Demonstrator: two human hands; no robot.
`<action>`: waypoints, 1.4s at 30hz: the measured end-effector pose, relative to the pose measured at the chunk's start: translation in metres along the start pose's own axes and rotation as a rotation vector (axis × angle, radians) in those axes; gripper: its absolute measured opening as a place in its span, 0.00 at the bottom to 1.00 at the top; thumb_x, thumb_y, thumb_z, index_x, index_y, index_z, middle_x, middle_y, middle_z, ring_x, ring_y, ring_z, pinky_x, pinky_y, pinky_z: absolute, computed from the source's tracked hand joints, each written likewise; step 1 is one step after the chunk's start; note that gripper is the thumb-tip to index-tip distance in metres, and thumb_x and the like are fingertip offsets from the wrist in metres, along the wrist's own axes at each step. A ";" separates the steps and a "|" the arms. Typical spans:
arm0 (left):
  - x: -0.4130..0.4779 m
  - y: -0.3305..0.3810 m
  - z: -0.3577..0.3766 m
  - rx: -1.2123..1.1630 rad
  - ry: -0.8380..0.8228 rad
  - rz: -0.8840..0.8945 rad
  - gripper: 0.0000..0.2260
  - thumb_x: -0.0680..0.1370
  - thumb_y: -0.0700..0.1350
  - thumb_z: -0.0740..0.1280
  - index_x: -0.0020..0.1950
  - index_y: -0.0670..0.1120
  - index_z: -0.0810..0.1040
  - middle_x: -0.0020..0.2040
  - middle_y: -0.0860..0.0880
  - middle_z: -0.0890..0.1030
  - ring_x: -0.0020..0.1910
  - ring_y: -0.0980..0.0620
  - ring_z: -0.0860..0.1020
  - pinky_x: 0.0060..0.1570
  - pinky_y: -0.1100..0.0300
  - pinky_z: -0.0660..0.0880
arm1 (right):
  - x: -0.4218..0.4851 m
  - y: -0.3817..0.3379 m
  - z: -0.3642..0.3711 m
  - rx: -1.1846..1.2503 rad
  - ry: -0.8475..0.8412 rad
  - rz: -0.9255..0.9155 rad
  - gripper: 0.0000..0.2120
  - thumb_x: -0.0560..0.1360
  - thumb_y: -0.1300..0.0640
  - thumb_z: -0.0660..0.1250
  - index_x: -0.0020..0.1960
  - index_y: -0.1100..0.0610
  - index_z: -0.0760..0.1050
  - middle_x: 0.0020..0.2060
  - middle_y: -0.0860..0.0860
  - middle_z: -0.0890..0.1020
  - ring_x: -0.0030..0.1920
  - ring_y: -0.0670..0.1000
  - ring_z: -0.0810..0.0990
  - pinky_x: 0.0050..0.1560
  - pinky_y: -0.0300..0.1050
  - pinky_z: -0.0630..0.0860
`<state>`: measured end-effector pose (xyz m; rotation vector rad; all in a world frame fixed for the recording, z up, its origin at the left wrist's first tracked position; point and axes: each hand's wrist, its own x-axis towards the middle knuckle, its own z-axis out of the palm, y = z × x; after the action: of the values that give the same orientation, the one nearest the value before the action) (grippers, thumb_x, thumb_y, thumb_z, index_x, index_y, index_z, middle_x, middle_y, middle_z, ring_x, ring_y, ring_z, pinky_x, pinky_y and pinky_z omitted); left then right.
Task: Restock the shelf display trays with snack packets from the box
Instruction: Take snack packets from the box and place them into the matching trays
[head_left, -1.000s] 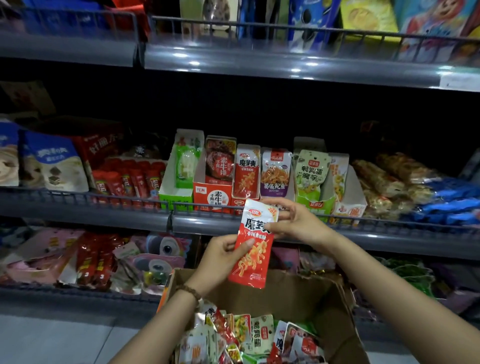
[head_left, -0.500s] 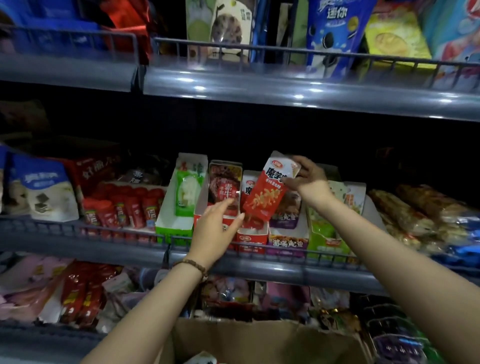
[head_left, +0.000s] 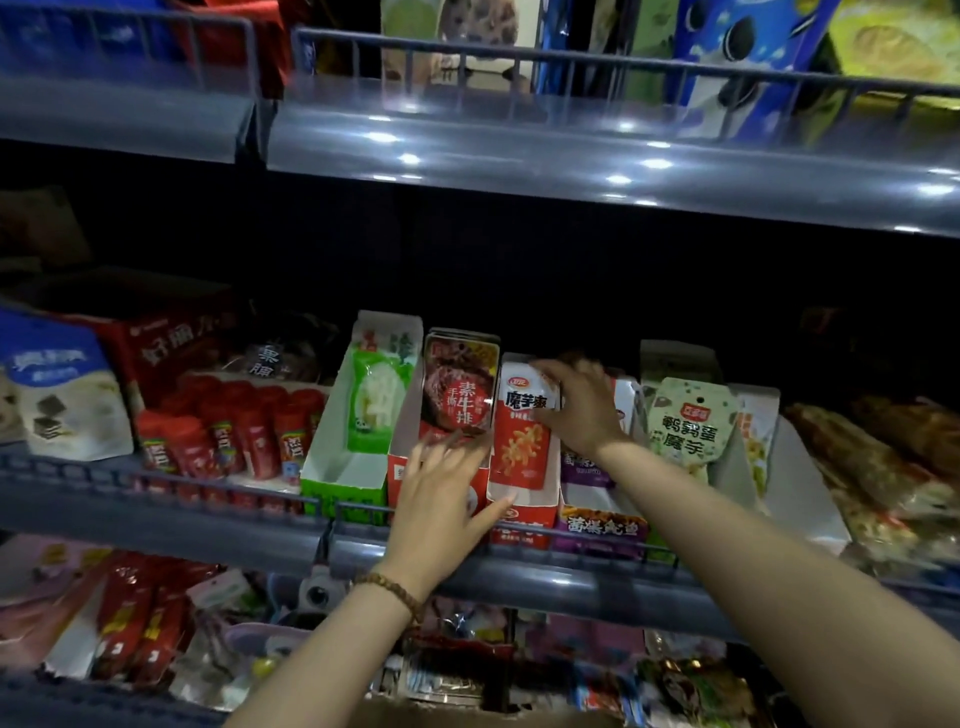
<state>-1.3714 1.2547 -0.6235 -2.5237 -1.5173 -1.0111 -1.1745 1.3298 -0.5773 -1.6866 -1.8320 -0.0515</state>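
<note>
our right hand (head_left: 582, 410) grips the red packet (head_left: 522, 447) by its top, upright in its white-fronted tray (head_left: 524, 501) | our left hand (head_left: 441, 504) lies spread against the neighbouring red tray (head_left: 397, 470)

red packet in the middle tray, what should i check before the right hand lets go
1. The red packet sits inside its white-walled tray: ok.
2. It stands upright with the label facing out: ok.
3. Is the right hand off it? Not ok, the fingers curl over its top right corner.
4. Is the left hand clear of it? Ok, it is open and low in front of the trays.
5. Room behind it in the tray: cannot tell, hidden.
</note>
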 end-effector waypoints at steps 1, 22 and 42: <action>0.000 -0.001 0.001 0.006 -0.001 0.001 0.29 0.76 0.65 0.57 0.73 0.53 0.63 0.69 0.56 0.70 0.71 0.56 0.61 0.73 0.58 0.42 | 0.000 0.001 0.001 0.019 -0.009 0.021 0.28 0.71 0.55 0.72 0.69 0.46 0.68 0.61 0.55 0.71 0.65 0.56 0.64 0.60 0.46 0.63; -0.154 0.033 0.001 -0.124 -0.186 -0.015 0.29 0.76 0.68 0.50 0.74 0.58 0.56 0.70 0.65 0.54 0.70 0.67 0.46 0.71 0.67 0.35 | -0.241 -0.012 -0.035 0.344 -0.263 -0.049 0.27 0.76 0.47 0.64 0.71 0.35 0.57 0.74 0.36 0.55 0.74 0.37 0.53 0.72 0.40 0.54; -0.292 0.000 0.042 -0.102 -0.725 -0.357 0.58 0.55 0.80 0.29 0.74 0.51 0.62 0.72 0.53 0.67 0.71 0.52 0.63 0.71 0.58 0.58 | -0.363 0.001 0.120 0.294 -0.808 0.817 0.15 0.77 0.52 0.64 0.35 0.58 0.69 0.32 0.52 0.73 0.32 0.47 0.71 0.40 0.39 0.65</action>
<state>-1.4417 1.0413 -0.8143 -2.9312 -2.1827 -0.1481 -1.2337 1.0628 -0.8439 -2.2613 -1.3494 1.3263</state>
